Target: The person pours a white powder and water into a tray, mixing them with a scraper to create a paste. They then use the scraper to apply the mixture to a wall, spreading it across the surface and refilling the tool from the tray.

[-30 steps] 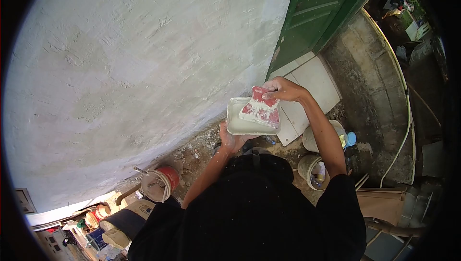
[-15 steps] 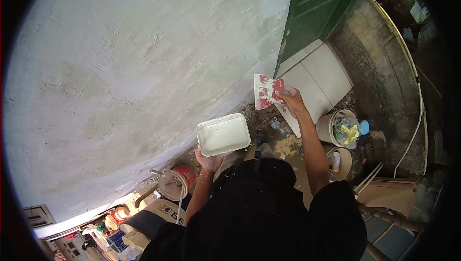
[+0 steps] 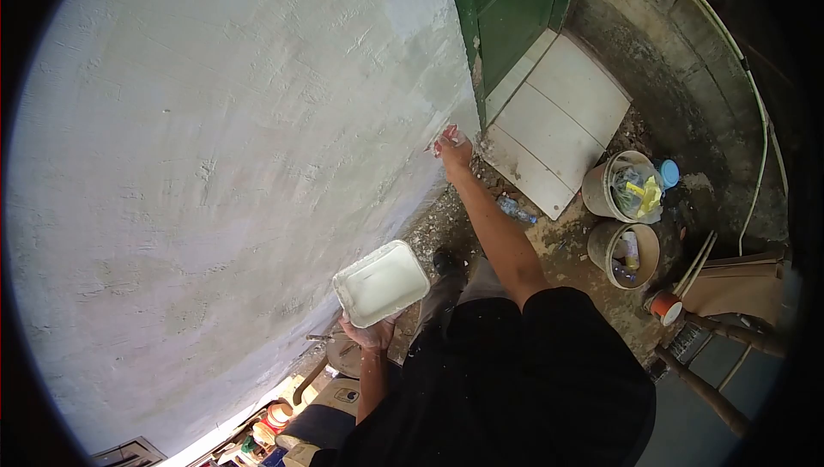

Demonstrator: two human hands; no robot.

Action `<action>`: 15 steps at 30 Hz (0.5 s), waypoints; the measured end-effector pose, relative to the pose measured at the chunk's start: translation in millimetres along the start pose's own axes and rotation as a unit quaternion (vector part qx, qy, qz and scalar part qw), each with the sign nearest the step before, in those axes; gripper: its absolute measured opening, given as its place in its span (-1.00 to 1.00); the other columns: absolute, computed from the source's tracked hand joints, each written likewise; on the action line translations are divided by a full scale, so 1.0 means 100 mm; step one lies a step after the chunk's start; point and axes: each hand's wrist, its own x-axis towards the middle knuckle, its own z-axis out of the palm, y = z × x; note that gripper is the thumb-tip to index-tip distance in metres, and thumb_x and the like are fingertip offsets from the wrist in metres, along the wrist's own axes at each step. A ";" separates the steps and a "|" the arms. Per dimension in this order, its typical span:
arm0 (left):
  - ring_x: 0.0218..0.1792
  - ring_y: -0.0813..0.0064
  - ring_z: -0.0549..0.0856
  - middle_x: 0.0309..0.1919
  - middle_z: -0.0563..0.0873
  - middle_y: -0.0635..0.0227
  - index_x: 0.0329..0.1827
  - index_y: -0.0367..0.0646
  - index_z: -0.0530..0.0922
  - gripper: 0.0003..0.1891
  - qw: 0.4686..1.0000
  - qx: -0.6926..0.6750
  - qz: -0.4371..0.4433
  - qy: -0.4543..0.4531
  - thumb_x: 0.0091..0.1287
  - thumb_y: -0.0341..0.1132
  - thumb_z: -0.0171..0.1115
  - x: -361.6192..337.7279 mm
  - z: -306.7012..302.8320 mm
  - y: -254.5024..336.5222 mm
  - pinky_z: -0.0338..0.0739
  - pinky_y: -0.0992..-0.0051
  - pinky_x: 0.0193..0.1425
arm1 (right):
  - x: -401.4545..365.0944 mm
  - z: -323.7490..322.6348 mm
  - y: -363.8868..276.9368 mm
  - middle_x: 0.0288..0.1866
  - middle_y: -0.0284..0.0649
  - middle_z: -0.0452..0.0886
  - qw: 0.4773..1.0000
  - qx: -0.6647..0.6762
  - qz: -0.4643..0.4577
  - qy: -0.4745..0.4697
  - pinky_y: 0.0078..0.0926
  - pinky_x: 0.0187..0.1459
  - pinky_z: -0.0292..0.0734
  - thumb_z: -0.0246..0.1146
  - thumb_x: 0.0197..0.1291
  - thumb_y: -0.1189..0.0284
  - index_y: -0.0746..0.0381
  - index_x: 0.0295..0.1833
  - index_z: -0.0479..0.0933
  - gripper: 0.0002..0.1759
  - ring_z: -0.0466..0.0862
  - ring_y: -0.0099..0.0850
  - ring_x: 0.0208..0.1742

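My right hand (image 3: 455, 154) is closed on a red scraper (image 3: 445, 136) smeared with white, its blade against or very close to the lower part of the plastered wall (image 3: 257, 124), near the green door's frame. Below and to the left, my left hand (image 3: 369, 333) holds a white rectangular tray (image 3: 382, 284) from underneath. White material coats the tray's inside and rim. The left fingers are partly hidden beneath it, and white smears mark the skin.
A green door (image 3: 519, 16) stands beyond the wall's edge, above pale tiles (image 3: 558, 119). To the right are a bucket of plastic waste (image 3: 605, 192), a second bucket (image 3: 605, 248), a red-orange can (image 3: 665, 306) and wooden poles (image 3: 708, 394). A plastic bottle (image 3: 515, 209) lies on the ground.
My right hand has moved left with the scraper, from open space to the wall. The tray in my left hand sits slightly lower and more tilted in view. The camera view has shifted.
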 end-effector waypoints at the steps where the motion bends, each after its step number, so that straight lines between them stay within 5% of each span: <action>1: 0.34 -0.06 0.45 0.42 0.32 0.11 0.53 -0.05 0.15 -0.06 1.000 -0.003 0.001 0.003 0.18 0.37 -0.01 -0.02 -0.01 0.00 0.56 -0.15 0.20 | -0.01 0.00 0.01 -0.33 -0.22 0.62 1.000 0.023 0.006 0.000 -0.53 -0.46 0.52 0.23 0.21 0.67 0.26 -0.13 0.47 -0.85 0.64 -0.49 -0.44; 7: 0.34 -0.05 0.45 0.42 0.33 0.12 0.53 -0.04 0.15 -0.06 1.000 0.010 0.004 0.014 0.18 0.38 -0.01 0.03 -0.02 -0.02 0.55 -0.14 0.21 | 0.00 -0.04 0.03 -0.24 -0.28 0.64 0.997 0.026 0.001 -0.068 -0.55 -0.37 0.50 0.21 0.27 0.63 0.27 -0.01 0.52 -0.81 0.63 -0.53 -0.35; 15: 0.35 -0.04 0.45 0.43 0.32 0.11 0.54 -0.04 0.14 -0.05 1.000 0.020 0.006 -0.003 0.18 0.39 -0.02 0.13 0.08 -0.02 0.57 -0.11 0.20 | -0.28 0.02 -0.22 -0.27 -0.29 0.63 0.989 0.043 -0.038 -0.138 -0.60 -0.32 0.48 0.21 0.24 0.67 0.27 -0.12 0.50 -0.86 0.61 -0.59 -0.30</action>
